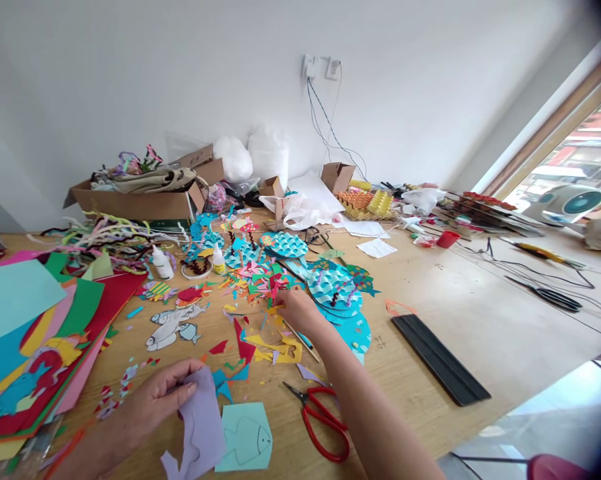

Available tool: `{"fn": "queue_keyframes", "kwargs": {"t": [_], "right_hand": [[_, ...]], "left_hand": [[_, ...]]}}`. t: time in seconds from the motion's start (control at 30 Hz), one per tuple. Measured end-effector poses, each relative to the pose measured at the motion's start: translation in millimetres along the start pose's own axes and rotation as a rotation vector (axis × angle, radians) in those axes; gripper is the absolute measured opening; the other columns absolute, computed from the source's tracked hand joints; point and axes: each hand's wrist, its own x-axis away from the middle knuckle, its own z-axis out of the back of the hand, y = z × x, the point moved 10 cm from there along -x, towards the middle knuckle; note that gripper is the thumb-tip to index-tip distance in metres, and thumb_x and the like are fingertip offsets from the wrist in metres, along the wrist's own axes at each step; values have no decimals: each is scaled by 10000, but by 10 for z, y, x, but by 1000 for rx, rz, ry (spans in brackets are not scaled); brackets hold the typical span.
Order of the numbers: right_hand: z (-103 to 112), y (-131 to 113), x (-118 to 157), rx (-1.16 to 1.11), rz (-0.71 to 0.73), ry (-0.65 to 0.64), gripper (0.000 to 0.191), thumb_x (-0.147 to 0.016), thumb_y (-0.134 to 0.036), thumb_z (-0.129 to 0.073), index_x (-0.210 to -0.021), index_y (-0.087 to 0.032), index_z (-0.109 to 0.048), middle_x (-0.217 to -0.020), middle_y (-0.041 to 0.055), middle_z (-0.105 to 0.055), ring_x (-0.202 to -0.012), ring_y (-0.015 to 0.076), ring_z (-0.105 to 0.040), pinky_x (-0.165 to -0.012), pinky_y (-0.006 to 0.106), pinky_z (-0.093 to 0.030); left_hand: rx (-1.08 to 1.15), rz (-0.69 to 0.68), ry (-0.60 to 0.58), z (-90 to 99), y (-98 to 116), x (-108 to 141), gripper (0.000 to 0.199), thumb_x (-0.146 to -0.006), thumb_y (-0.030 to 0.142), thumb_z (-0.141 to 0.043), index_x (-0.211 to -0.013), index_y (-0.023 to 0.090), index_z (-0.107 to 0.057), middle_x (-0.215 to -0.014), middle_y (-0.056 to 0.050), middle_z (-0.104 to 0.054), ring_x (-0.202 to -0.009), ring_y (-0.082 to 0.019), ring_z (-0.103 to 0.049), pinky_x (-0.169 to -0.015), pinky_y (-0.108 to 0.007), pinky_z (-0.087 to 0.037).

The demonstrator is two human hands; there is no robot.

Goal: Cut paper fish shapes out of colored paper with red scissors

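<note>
Purple paper point(204, 423) is hanging over the near part of the table point(420, 287) — the left hand point(173, 388) is pinching its upper edge between thumb and fingers, and in my view it's overlapping the left side of the teal card point(250, 437) with the fish drawing. Right hand point(299, 309) is sitting farther out at the colored scraps point(254, 270), fingers curled in — I'm not seeing whether they're holding anything. Red-handled scissors point(306, 408) are lying between the teal card and the right forearm.
</note>
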Motion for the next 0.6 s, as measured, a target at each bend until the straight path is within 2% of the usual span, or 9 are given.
{"fn": "queue_keyframes", "kwargs": {"t": [0.13, 0.2, 0.3, 0.43, 0.6], "right_hand": [[100, 114, 48, -103, -28, 73, 110, -851, -161, -603, -951, -137, -640, -927, 48, -652, -857, 184, -616, -753, 329, -498], [134, 193, 62, -175, -44, 112, 133, -780, -66, -592, -866, -145, -656, -800, 26, -650, -780, 165, -612, -679, 261, -466], [135, 289, 77, -295, -61, 135, 159, -729, -36, -563, -802, -150, -646, -678, -4, -611, -646, 135, -592, -552, 205, -412], [59, 369, 98, -448, -89, 118, 141, -745, -44, -511, -781, -157, -587, -598, -35, -555, -512, 112, -574, -435, 176, -363], [37, 462, 140, -559, -104, 163, 149, -744, -43, -451, -758, -175, -519, -568, -58, -515, -451, 101, -568, -405, 165, -350]], "left_hand": [[-57, 16, -3, 1, 75, 39, 329, -555, 470, -643, -804, 262, -699, -796, -10, -706, -824, -262, -611, -698, -295, -494], [-43, 29, 15, 11, 123, 63, 342, -518, 461, -641, -788, 259, -695, -805, -14, -715, -840, -270, -614, -707, -296, -499], [-21, 61, 55, 28, 175, 89, 344, -466, 440, -630, -748, 252, -689, -785, -20, -718, -839, -277, -616, -708, -297, -506], [16, 85, 88, 38, 184, 83, 330, -433, 422, -630, -712, 256, -688, -764, -16, -718, -839, -276, -616, -708, -291, -508], [24, 48, 53, 22, 147, 48, 299, -478, 424, -670, -726, 263, -711, -709, 5, -696, -744, -235, -604, -639, -268, -499]]}}
